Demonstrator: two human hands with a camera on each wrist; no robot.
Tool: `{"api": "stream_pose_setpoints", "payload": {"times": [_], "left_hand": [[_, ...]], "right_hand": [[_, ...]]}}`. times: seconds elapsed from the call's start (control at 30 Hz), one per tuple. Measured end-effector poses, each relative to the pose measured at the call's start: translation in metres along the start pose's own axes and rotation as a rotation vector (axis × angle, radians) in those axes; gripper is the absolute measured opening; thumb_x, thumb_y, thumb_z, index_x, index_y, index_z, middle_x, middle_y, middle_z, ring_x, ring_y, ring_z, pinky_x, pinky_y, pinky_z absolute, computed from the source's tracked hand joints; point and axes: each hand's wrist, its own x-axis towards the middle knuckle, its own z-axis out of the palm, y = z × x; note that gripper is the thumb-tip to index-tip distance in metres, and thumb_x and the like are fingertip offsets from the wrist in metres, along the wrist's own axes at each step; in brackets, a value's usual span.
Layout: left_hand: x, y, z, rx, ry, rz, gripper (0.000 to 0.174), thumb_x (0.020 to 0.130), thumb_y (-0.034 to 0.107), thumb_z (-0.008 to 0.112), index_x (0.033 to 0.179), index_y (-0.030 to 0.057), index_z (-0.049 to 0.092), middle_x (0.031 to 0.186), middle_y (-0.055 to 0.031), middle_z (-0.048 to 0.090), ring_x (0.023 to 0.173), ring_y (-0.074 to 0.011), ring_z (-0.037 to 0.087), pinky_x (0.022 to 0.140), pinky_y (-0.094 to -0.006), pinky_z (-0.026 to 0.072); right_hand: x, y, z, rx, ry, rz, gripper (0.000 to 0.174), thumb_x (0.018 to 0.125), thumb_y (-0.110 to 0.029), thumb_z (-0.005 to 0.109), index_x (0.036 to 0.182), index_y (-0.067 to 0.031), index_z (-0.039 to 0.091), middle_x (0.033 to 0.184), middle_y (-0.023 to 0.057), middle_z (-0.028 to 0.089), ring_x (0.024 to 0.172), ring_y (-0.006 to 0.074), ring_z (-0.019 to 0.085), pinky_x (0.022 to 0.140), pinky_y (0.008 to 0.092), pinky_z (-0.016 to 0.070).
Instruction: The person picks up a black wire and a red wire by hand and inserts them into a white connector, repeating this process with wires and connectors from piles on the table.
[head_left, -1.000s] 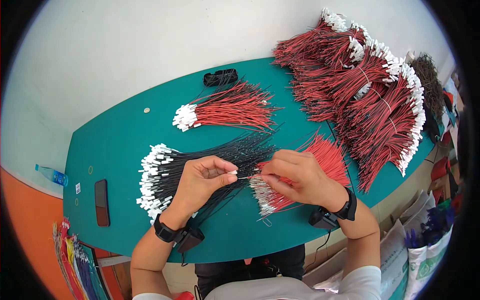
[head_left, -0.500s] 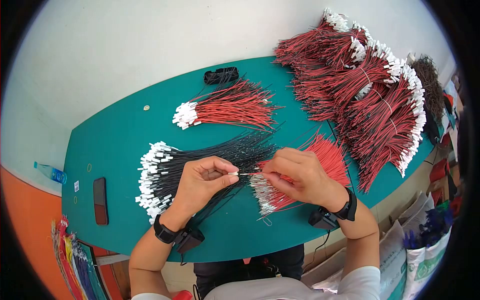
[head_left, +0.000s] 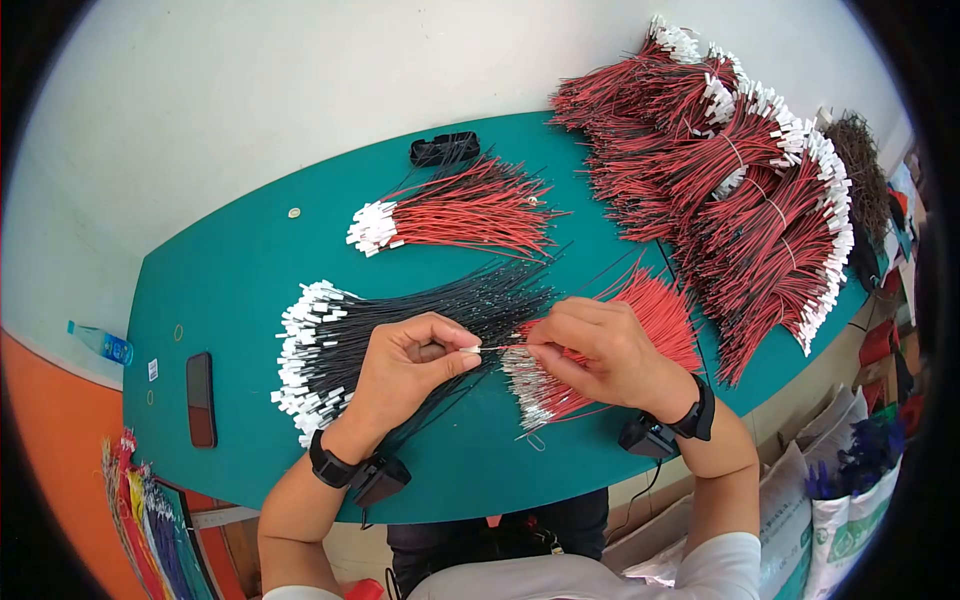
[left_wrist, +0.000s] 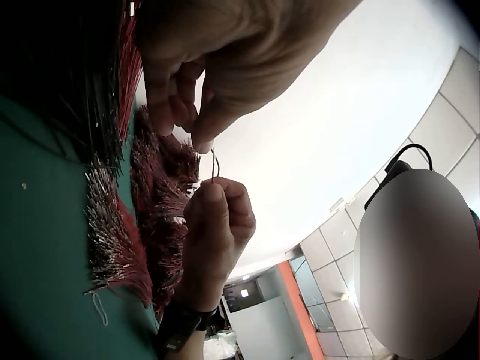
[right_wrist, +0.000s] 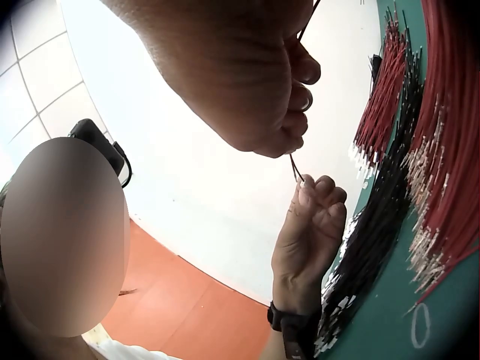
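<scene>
Between thumb and fingertips my left hand [head_left: 408, 372] pinches a small white connector [head_left: 471, 350]. My right hand [head_left: 605, 355] pinches a thin red wire [head_left: 508, 347] that runs straight across to the connector. In the left wrist view two thin strands [left_wrist: 214, 165] span the small gap between the hands. Black wires [head_left: 430, 320] with white connectors at their left ends lie behind my left hand. Under my right hand is a fan of loose red wires [head_left: 655, 320] with bare silvery tips. Whether the wire's tip sits inside the connector is hidden by the fingers.
A red and black bundle [head_left: 470, 215] lies further back beside a black case [head_left: 444, 149]. Large tied bundles [head_left: 740, 190] are heaped at the back right. A phone [head_left: 201, 400] and a bottle [head_left: 100, 343] are at the left; a paper clip [head_left: 536, 442] lies near the front.
The red wire and white connector show more plainly between the fingertips, and the wire now lies straight and level. Both hands have barely moved and keep their pinches.
</scene>
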Motion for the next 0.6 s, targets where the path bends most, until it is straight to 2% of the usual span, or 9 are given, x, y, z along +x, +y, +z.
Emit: {"api": "stream_pose_setpoints", "payload": {"times": [0.6], "left_hand": [[-0.0016,-0.0004,0.0038,0.029,0.009,0.074,0.016,0.084,-0.012,0.073,0.099,-0.0063,0.071,0.104,-0.0103,0.066,0.092,-0.0142,0.067,0.082,-0.0262,0.0583]], "right_hand": [[-0.0013,-0.0013,-0.0015,0.0,-0.057,0.032,0.007,0.085,-0.01,0.071,0.087,-0.0055,0.066,0.077,0.0084,0.063,0.071,0.03,0.063,0.057,0.0408,0.0493]]}}
